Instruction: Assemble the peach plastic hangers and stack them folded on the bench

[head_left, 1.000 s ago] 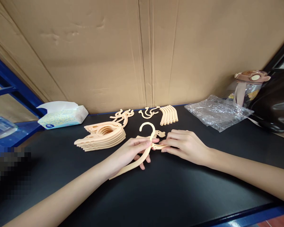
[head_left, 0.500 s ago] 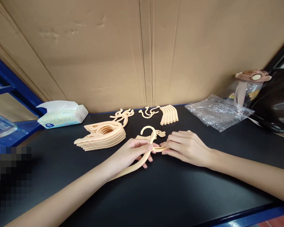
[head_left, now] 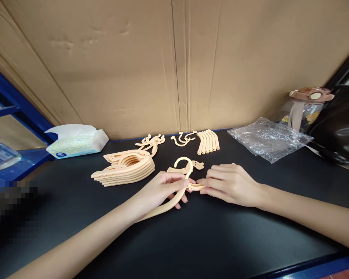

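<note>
A cream plastic clothes hanger (head_left: 165,206) with a curved hook is between my two hands, just above the black table. My left hand (head_left: 159,190) grips it at the middle, thumb laid over the base of the hook. The fingers of my right hand (head_left: 231,184) close round the short arm on the right, covering most of it. One long arm slopes down past my left wrist. Behind the hook lies another cream piece (head_left: 198,165), partly hidden by the hanger and my left hand.
A stack of cream hanger parts (head_left: 128,170) lies left of centre. Loose hooks (head_left: 154,142), more hooks (head_left: 182,138) and a row of curved arms (head_left: 208,142) lie along the back. A tissue pack (head_left: 75,143) stands left; a clear plastic bag (head_left: 269,137) and a bottle (head_left: 308,104) are right.
Hardly anything differs. Both hands keep their hold on the hanger, and the whole scene sits a few pixels lower in the picture.
</note>
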`<state>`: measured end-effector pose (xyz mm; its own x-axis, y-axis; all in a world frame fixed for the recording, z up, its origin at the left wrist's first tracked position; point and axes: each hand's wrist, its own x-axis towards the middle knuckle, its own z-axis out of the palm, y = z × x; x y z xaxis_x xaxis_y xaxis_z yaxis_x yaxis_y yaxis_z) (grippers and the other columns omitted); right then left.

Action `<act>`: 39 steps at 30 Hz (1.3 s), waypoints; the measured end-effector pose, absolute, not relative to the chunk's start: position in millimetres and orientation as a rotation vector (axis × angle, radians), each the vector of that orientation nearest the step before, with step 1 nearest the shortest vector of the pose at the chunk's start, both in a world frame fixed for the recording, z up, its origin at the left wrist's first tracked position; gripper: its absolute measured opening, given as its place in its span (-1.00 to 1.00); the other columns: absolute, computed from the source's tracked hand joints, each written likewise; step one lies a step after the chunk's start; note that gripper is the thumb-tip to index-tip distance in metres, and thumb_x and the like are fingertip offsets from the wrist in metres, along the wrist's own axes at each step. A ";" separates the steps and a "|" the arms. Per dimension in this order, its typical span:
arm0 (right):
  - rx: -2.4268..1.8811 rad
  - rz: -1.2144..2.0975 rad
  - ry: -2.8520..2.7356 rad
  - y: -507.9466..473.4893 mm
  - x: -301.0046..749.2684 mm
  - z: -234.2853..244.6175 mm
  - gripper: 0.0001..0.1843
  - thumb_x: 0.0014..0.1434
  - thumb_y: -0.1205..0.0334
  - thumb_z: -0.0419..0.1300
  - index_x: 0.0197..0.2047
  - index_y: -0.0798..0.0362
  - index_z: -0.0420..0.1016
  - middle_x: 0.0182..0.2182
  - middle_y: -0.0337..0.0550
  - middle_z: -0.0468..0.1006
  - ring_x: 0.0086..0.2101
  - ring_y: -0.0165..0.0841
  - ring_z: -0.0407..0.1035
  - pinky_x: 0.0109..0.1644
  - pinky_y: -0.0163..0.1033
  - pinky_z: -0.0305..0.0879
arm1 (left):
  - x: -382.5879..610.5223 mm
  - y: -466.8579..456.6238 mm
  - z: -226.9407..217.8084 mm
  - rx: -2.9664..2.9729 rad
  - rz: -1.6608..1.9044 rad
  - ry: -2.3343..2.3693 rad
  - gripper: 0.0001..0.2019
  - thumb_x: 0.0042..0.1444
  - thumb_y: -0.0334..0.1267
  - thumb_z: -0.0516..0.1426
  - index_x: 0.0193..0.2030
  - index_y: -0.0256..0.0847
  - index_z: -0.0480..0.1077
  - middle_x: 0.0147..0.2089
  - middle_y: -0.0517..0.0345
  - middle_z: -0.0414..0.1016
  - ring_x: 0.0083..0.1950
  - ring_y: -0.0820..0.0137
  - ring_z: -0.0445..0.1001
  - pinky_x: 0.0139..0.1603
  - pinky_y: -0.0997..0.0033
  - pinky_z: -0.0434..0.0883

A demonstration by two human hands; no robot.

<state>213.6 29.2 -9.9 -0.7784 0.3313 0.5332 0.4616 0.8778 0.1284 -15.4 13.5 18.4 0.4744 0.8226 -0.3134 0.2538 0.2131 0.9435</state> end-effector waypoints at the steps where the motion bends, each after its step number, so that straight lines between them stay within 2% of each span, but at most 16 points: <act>1: -0.566 -0.337 -2.536 28.5 213.3 -9.7 -0.67 0.35 0.13 -0.01 -0.25 0.09 0.52 -0.51 -0.24 0.42 -0.50 -0.46 0.25 -0.42 -0.32 0.09 | -15.4 13.6 18.1 1.336 0.523 1.051 -0.68 0.12 -0.05 0.18 -0.20 -0.30 0.52 -0.45 0.14 0.46 -0.35 0.38 0.45 -0.38 0.46 0.42; 6: -0.536 -0.317 -2.527 26.0 211.4 -8.4 -0.66 0.36 0.16 -0.03 -0.26 0.09 0.52 -0.52 -0.25 0.43 -0.52 -0.47 0.24 -0.43 -0.31 0.08 | -14.3 13.6 18.4 1.327 0.535 1.020 -0.67 0.10 -0.06 0.19 -0.13 -0.28 0.52 -0.27 0.05 0.53 -0.32 0.39 0.47 -0.35 0.43 0.43; 10: -0.554 -0.272 -2.538 27.8 211.5 -8.1 -0.67 0.35 0.13 -0.02 -0.24 0.08 0.53 -0.52 -0.25 0.42 -0.50 -0.47 0.26 -0.40 -0.33 0.10 | -14.0 14.2 18.5 1.290 0.548 1.025 -0.66 0.11 -0.07 0.19 -0.09 -0.28 0.51 -0.23 0.02 0.54 -0.32 0.39 0.47 -0.34 0.42 0.44; 17: -0.569 -0.199 -2.546 29.7 211.8 -8.1 -0.71 0.33 0.13 0.02 -0.22 0.06 0.53 -0.50 -0.25 0.44 -0.48 -0.46 0.26 -0.38 -0.33 0.12 | -12.5 14.6 17.1 1.274 0.572 1.024 -0.69 0.15 -0.12 0.16 -0.08 -0.28 0.51 -0.31 0.08 0.50 -0.38 0.43 0.43 -0.44 0.49 0.40; 23: -0.639 -0.178 -2.516 28.0 212.1 -8.0 -0.74 0.30 0.17 0.06 -0.27 0.06 0.54 -0.53 -0.26 0.42 -0.50 -0.44 0.24 -0.39 -0.32 0.11 | -13.0 14.6 19.0 1.286 0.572 1.030 -0.70 0.19 -0.13 0.13 -0.07 -0.28 0.51 -0.48 0.17 0.42 -0.40 0.42 0.43 -0.47 0.51 0.40; 30: -0.726 -0.157 -2.560 29.1 210.9 -8.9 -0.68 0.33 0.12 0.01 -0.27 0.07 0.53 -0.48 -0.22 0.46 -0.46 -0.43 0.29 -0.36 -0.31 0.13 | -13.2 15.0 18.8 1.319 0.556 1.046 -0.69 0.17 -0.12 0.14 -0.09 -0.31 0.52 -0.50 0.15 0.42 -0.41 0.41 0.42 -0.46 0.50 0.40; 39: -0.750 -0.231 -2.543 29.1 210.0 -12.7 -0.66 0.34 0.07 -0.01 -0.24 0.04 0.53 -0.45 -0.22 0.47 -0.43 -0.41 0.29 -0.35 -0.30 0.11 | -15.1 16.9 17.0 1.366 0.504 1.016 -0.61 0.21 -0.07 0.08 0.01 -0.32 0.47 -0.52 0.18 0.37 -0.42 0.42 0.38 -0.46 0.49 0.37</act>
<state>210.0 29.1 -12.7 -0.7370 0.4679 0.4878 0.5482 0.8359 0.0264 -15.1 16.9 17.0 0.5087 0.8080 -0.2972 0.2521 0.1904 0.9488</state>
